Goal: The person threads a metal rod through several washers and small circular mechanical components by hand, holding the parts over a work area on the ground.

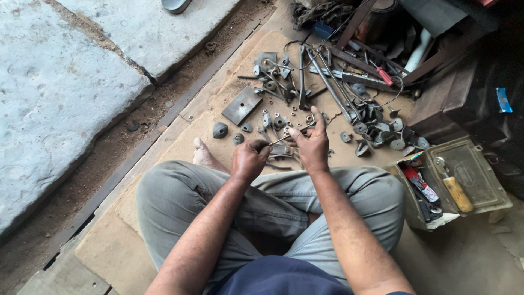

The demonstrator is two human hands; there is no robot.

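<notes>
Pale, rough grey stone slabs (60, 93) lie left, beside a dusty dirt strip (158, 98); worn brown cardboard sheet (114, 246) covers the floor, in dim daylight

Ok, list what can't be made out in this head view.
- Left hand: fist hides what it grips.
- Thin metal tool pinched by right hand: too small to name.
- Metal parts on the board: small, overlapping.
- Toolbox: contents partly hidden.
- Top right: dark, cut off.

Cardboard (117, 248) covered the floor; far on it lay a plate (242, 105), wrenches (327, 82) and washers (390, 136), toolbox (480, 180) right.
</notes>
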